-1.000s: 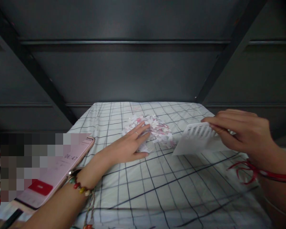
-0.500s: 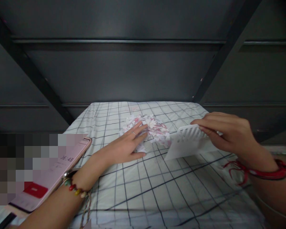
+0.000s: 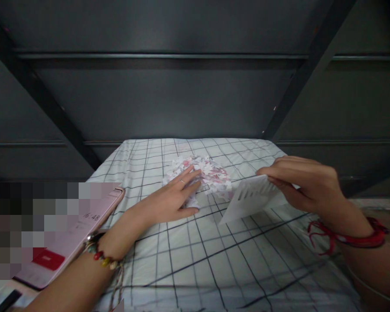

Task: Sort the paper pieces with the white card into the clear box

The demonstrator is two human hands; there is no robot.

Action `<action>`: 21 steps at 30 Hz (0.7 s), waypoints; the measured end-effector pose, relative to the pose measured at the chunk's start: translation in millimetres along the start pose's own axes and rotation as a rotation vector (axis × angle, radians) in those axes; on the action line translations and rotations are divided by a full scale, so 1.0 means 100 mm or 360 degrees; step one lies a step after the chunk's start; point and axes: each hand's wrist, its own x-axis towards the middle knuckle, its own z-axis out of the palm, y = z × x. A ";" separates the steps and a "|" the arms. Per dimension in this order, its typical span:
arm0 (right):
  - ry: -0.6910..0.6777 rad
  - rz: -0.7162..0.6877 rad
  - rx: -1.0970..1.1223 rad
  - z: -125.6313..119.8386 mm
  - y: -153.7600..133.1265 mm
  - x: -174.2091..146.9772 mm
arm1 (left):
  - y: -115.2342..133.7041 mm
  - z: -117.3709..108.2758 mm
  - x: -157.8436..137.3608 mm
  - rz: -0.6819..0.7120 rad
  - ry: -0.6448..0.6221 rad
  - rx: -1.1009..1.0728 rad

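My left hand (image 3: 170, 199) lies flat with its fingers spread, touching the near left edge of a heap of torn paper scraps (image 3: 212, 173), white with pink bits. A ring is on one finger, and a beaded bracelet (image 3: 105, 261) circles the wrist. On the right, my right hand (image 3: 307, 184) pinches the upper edge of a thin white slotted sheet (image 3: 242, 206) between thumb and fingers. The sheet is tilted, with slanted slots along its upper part. Its lower left corner comes close to the cloth; whether it touches I cannot tell.
A white cloth with dark grid lines (image 3: 188, 260) covers the surface. At the left lies a pink phone (image 3: 91, 225) with a lit screen, partly blurred out by blocks. Dark panels (image 3: 169, 99) stand behind the far edge.
My right hand has shifted slightly left and down with the slotted sheet, which now leans further and sits a little lower. My left hand stays in place on the scraps.
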 end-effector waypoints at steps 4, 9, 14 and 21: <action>0.0151 0.0012 -0.0021 0.03 -0.02 0.00 | 0.00 -0.01 0.00 -0.0004 -0.0008 -0.0018; 0.0228 0.0021 -0.0328 -0.02 0.02 -0.01 | 0.03 -0.04 0.01 -0.0014 -0.0037 -0.0004; 0.0194 -0.0024 -0.0491 0.02 0.07 -0.03 | 0.02 -0.03 0.00 -0.0011 -0.0008 -0.0027; 0.0199 -0.0044 -0.0786 0.00 0.16 -0.08 | 0.03 -0.03 0.00 -0.0010 -0.0032 0.0002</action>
